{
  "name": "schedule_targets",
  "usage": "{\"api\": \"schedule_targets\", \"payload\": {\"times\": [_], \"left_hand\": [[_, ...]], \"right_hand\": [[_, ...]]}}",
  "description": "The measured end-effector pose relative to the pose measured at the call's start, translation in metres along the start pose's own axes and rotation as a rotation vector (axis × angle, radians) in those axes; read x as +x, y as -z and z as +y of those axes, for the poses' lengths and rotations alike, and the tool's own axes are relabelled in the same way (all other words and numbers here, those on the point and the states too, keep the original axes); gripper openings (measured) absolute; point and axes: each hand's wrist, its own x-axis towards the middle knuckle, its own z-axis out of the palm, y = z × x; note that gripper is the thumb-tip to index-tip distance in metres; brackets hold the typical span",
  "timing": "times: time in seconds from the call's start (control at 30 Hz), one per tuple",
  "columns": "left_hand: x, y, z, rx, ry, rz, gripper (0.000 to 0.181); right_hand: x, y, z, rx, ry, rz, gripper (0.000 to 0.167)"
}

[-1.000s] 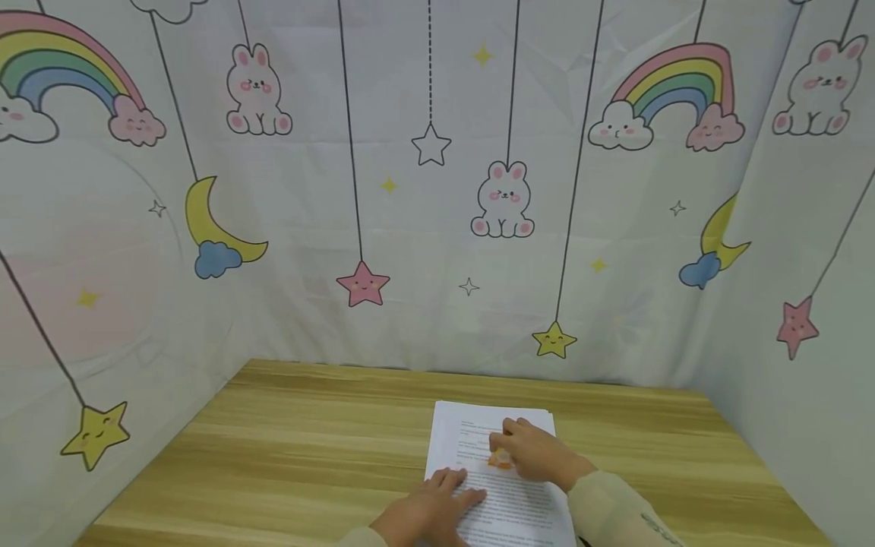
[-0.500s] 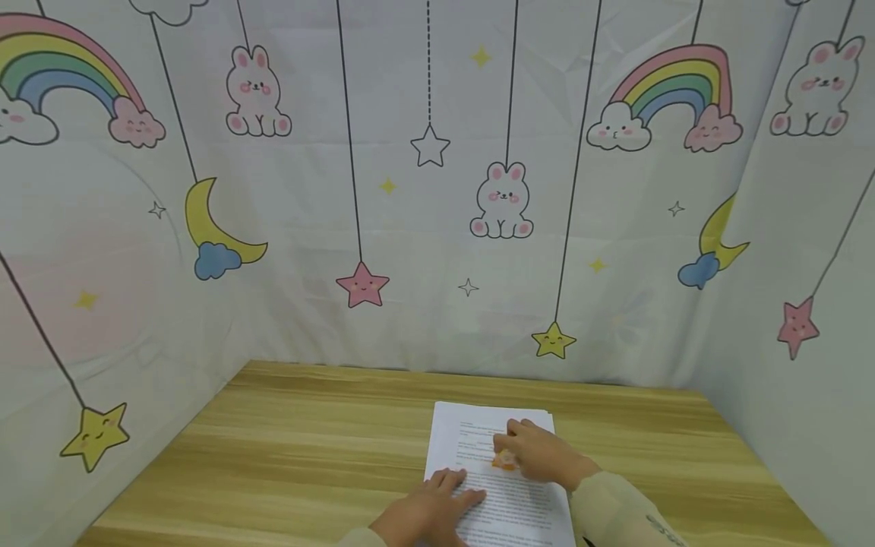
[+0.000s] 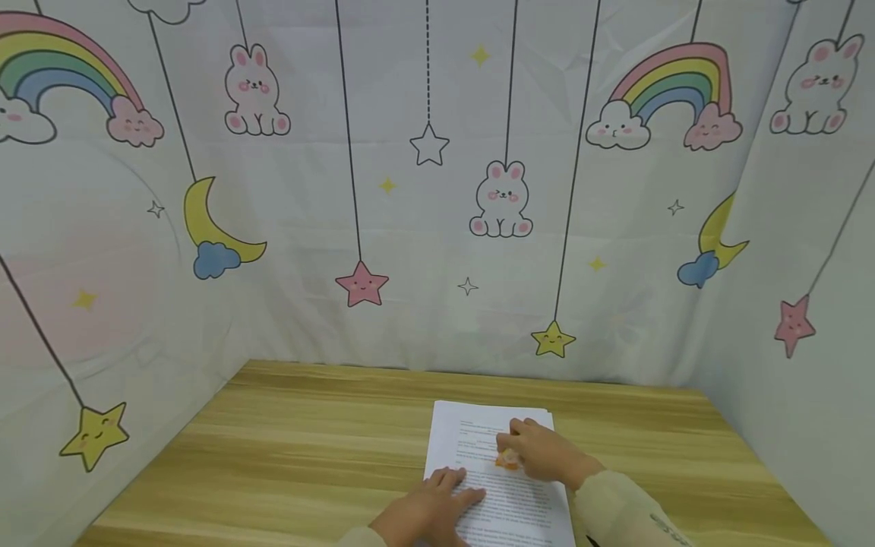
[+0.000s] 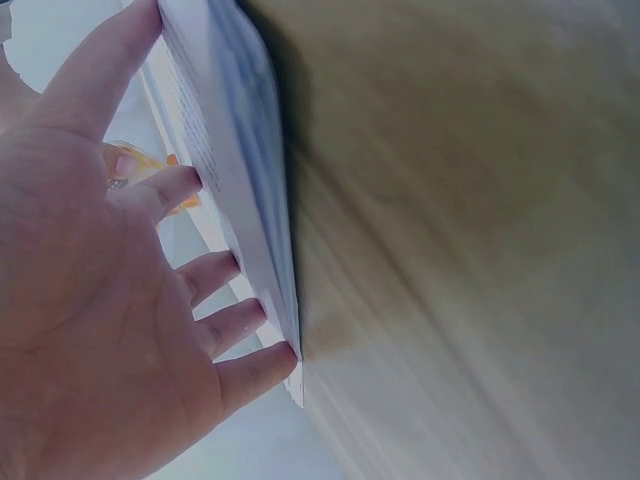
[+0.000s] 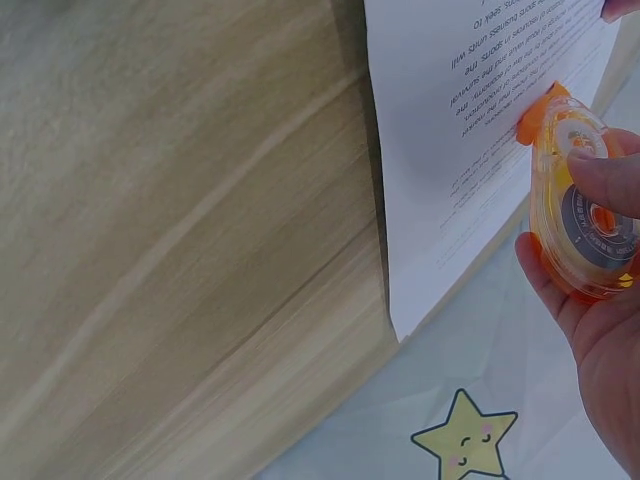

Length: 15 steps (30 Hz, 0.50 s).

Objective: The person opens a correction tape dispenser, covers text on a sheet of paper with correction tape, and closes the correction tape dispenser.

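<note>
A stack of printed paper sheets point(image 3: 509, 497) lies on the table. The left hand point(image 3: 432, 507) rests on its lower left part with fingers spread; in the left wrist view the fingertips touch the sheet near the stack's edge. Above the middle of the page, the right hand point(image 3: 543, 454) grips a correction tape dispenser point(image 5: 592, 235) with a clear and orange case, its thumb across the side. The dispenser's orange tip point(image 5: 540, 115) meets the top sheet among the printed lines. Fingers cover part of the dispenser in the head view.
The wood-grain table point(image 3: 307, 441) extends on both sides of the stack. Behind it and at the sides hangs a white cloth point(image 3: 410, 327) printed with stars, rabbits, moons and rainbows.
My right hand has slid a little to the right across the page with the correction tape dispenser. My left hand has stayed in place on the paper.
</note>
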Motion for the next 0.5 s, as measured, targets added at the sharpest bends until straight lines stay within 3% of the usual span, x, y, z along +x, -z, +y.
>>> {"api": "schedule_targets", "payload": {"times": [0.5], "left_hand": [[0.002,-0.0013,-0.0006,0.018,-0.004,-0.003,0.071]], "right_hand": [[-0.0059,-0.0029,0.0058,-0.016,0.032,0.039,0.021]]}}
